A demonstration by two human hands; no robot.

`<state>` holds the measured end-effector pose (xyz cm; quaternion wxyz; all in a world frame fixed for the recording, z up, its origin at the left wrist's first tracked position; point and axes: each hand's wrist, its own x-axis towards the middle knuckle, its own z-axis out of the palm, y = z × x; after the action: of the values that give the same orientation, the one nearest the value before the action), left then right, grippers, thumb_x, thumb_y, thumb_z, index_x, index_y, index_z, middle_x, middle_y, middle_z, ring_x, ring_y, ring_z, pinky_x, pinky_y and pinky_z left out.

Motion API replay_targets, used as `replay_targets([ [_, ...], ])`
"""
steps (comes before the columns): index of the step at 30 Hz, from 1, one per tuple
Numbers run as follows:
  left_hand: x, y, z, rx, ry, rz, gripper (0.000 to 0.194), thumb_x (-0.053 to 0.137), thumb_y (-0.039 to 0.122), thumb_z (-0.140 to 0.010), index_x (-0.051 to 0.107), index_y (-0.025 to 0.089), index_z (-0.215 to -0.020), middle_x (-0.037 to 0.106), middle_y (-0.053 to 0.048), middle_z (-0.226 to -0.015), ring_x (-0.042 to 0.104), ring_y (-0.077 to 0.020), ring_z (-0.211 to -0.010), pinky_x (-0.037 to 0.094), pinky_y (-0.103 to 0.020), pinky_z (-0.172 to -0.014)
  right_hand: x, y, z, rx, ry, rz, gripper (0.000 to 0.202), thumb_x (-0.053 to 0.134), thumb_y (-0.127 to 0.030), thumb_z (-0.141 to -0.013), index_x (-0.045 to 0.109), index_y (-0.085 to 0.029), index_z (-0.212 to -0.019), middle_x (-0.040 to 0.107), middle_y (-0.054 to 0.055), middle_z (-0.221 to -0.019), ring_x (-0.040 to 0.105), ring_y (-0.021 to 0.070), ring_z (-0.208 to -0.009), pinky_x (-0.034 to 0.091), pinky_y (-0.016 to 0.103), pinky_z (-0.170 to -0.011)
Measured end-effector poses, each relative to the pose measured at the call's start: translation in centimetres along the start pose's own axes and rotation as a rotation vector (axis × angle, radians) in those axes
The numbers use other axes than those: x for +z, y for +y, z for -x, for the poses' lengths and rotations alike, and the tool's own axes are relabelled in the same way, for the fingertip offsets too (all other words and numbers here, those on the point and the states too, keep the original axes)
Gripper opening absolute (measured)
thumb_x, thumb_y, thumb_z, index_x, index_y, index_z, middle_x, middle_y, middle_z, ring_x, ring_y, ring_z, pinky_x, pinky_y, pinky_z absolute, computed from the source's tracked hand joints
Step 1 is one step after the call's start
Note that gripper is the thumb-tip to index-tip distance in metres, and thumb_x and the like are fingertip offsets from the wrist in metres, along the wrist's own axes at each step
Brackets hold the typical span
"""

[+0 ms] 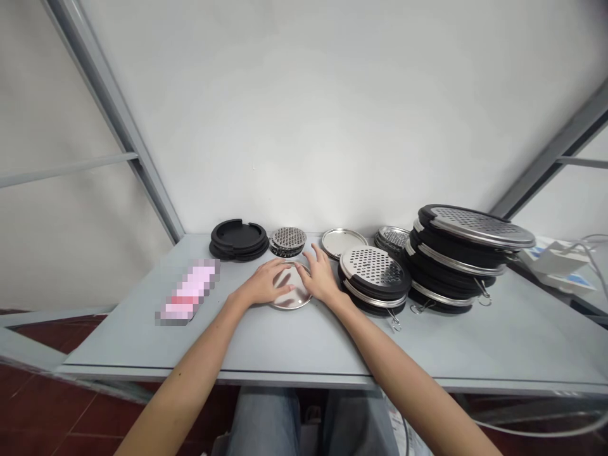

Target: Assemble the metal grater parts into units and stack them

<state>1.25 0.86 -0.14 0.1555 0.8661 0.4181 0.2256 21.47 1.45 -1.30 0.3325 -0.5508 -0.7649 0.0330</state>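
A shallow, shiny round metal plate lies on the grey table in front of me. My left hand is at its left side, fingers spread and reaching over the rim. On the right side, my right hand has its fingers apart, thumb over the plate and forefinger pointing away. Neither hand is closed round the plate; whether the fingertips touch it I cannot tell. Behind it is a small stack of perforated metal grater discs. A second metal plate rests beyond my right hand.
Black round holders are stacked at the back left, near a pixelated pink object. Grater discs in black rims stand to the right, beside a taller leaning stack. More grater discs lie behind. Metal posts flank the table.
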Motion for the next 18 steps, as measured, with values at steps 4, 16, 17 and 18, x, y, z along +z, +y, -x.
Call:
replay_targets([
  [4, 0.6, 0.0, -0.3, 0.029, 0.098, -0.016, 0.048, 0.058, 0.044, -0.089, 0.059, 0.019, -0.13, 0.056, -0.013, -0.137, 0.048, -0.0278, -0.131, 0.038, -0.044, -0.112, 0.1, -0.1, -0.9, -0.063, -0.004, 0.028, 0.05, 0.045, -0.041, -0.096, 0.054, -0.008, -0.133, 0.032, 0.02, -0.154, 0.027, 0.0317, -0.143, 0.028, 0.047, -0.115],
  [16, 0.6, -0.2, -0.1, -0.099, 0.1, -0.037, 0.052, 0.055, 0.047, -0.09, 0.054, 0.018, -0.133, 0.039, -0.015, -0.15, 0.038, -0.0311, -0.14, 0.031, -0.047, -0.115, 1.9, 0.3, -2.8, -0.15, -0.14, 0.04, 0.05, 0.039, -0.042, -0.099, 0.055, -0.01, -0.134, 0.038, 0.013, -0.153, 0.022, 0.0311, -0.146, 0.028, 0.046, -0.116],
  [17, 0.6, -0.2, -0.1, -0.103, 0.098, -0.04, 0.051, 0.054, 0.047, -0.09, 0.054, 0.018, -0.133, 0.04, -0.015, -0.15, 0.038, -0.031, -0.139, 0.031, -0.047, -0.115, 2.0, 0.3, -2.8, -0.149, -0.147, 0.037, 0.051, 0.039, -0.042, -0.099, 0.054, -0.009, -0.135, 0.038, 0.013, -0.154, 0.021, 0.031, -0.146, 0.028, 0.046, -0.116],
  [18, 0.5, -0.2, -0.1, -0.111, 0.093, -0.044, 0.051, 0.053, 0.046, -0.091, 0.054, 0.017, -0.133, 0.04, -0.016, -0.15, 0.039, -0.031, -0.139, 0.031, -0.047, -0.115, 2.0, 0.4, -2.7, -0.144, -0.151, 0.034, 0.052, 0.038, -0.042, -0.099, 0.052, -0.009, -0.136, 0.038, 0.013, -0.154, 0.022, 0.0308, -0.146, 0.027, 0.046, -0.116],
])
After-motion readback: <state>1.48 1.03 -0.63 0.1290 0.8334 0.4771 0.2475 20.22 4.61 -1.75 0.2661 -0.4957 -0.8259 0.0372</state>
